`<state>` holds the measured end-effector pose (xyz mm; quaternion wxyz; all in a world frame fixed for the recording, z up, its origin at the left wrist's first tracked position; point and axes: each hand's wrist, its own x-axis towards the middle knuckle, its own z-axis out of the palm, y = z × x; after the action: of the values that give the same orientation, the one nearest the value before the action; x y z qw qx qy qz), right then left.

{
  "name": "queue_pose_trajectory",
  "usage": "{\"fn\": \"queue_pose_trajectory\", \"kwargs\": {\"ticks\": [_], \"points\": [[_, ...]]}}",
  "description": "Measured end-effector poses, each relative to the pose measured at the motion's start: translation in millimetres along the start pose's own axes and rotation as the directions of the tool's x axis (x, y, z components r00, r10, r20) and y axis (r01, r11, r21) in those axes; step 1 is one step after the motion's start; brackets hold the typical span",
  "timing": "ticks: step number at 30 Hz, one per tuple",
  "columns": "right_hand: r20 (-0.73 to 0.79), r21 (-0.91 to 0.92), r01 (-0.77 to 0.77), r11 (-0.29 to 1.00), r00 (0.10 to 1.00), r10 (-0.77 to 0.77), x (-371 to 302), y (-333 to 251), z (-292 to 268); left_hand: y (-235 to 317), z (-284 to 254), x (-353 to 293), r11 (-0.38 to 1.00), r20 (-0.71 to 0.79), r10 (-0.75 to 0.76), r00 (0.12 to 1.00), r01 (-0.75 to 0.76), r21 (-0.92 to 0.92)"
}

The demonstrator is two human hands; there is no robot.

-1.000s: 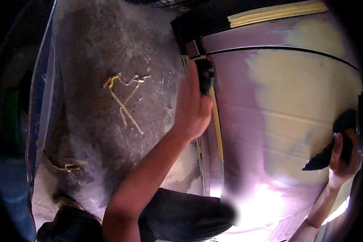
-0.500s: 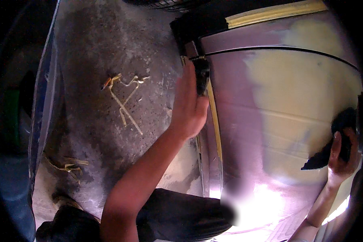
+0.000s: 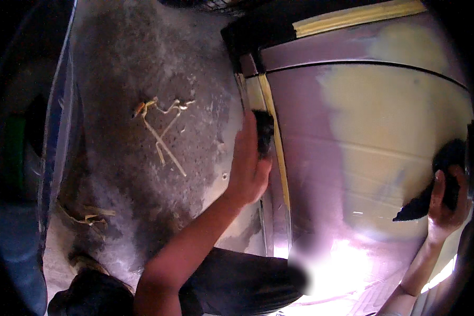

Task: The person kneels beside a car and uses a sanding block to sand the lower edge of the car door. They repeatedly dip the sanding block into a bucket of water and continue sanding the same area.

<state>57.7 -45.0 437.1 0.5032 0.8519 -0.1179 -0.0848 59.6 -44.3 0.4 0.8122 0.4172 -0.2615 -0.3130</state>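
Observation:
My left hand [image 3: 246,166] is wrapped round a dark, block-like pad [image 3: 265,131]. It presses the pad against the narrow sill strip along the car panel's lower edge, beside a line of yellow masking tape [image 3: 279,160]. At the far right, the fingers of my right hand [image 3: 448,203] close on a black cloth [image 3: 418,203] lying against the panel; one pointed corner sticks out to the left. The car panel [image 3: 305,137] is dull pinkish purple with a large beige patch [image 3: 384,137] across its middle.
Crumpled strips of used tape [image 3: 166,142] lie on the stained concrete floor [image 3: 126,63], with more scraps [image 3: 92,215] nearer me. A bluish sheet [image 3: 58,121] hangs at the left. My dark-clad leg [image 3: 237,282] is close to the panel, where a bright glare [image 3: 342,268] shows.
My left hand and its pad have slid toward me along the sill strip, uncovering the strip's far end. My right hand and the cloth have stayed in place.

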Motion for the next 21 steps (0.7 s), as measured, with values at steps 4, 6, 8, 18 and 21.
{"fn": "queue_pose_trajectory", "kwargs": {"ticks": [4, 6, 8, 18, 21], "points": [[0.022, -0.051, 0.022, 0.998, 1.000, -0.021, -10.4, 1.6, 10.1, 3.4, -7.4, 25.9, 0.983, -0.004, -0.182, 0.983, 0.182, 0.000], [0.049, -0.098, 0.087, 0.991, 0.995, -0.083, -4.2, 6.8, -1.1, -5.6, -8.0, 33.0, 0.994, 0.022, -0.092, 0.996, 0.093, -0.054], [0.027, -0.095, 0.104, 0.990, 0.994, -0.101, -3.9, 7.8, 0.0, -4.9, -9.7, 29.4, 0.996, 0.029, -0.061, 0.998, 0.063, -0.065], [0.013, -0.037, 0.095, 0.995, 0.995, -0.095, 3.8, 6.2, 1.0, 7.2, -1.9, 23.2, 0.971, 0.006, -0.182, 0.983, 0.181, -0.156], [0.011, -0.015, 0.020, 1.000, 1.000, -0.019, -6.7, 7.0, 7.4, -0.2, -4.4, 11.8, 0.973, 0.017, -0.157, 0.987, 0.158, -0.170]]}}
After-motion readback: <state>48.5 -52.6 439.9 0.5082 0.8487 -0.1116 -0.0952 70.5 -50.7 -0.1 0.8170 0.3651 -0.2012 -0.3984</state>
